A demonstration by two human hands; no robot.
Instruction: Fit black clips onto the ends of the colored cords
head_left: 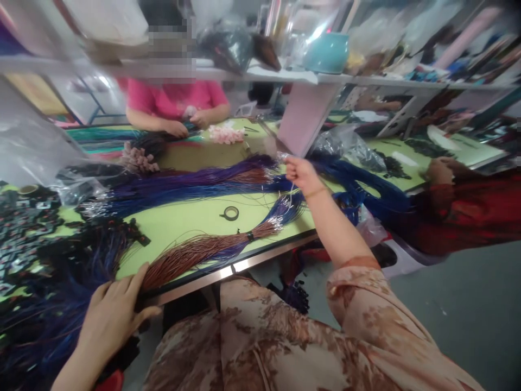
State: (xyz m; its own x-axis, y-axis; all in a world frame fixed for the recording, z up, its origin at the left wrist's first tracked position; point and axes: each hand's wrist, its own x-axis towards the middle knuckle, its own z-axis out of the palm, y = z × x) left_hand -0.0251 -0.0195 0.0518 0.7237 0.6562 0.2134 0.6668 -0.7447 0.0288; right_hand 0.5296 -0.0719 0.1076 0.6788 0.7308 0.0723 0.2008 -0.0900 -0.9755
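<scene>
My left hand [114, 309] lies with its fingers stretched out at the table's front edge, by the near end of a bundle of brown wires [191, 254]. Black tape [250, 236] binds this bundle near its far end, where the tips look silvery. My right hand [300, 172] is closed in a pinch above the table, beside the ends of the purple wires [195, 176]. From its fingers hangs a thin white strand [291, 198]. Blue wires [191, 190] lie alongside the purple ones. Between the bundles sits a roll of black tape [231, 213].
Many small black connectors [28, 233] with wires are heaped at the left. Across the table a person in pink [175, 100] handles wires. At the right, another person's red sleeve [480, 212] reaches in. A shelf [244, 73] with a turquoise bowl [328, 52] runs above.
</scene>
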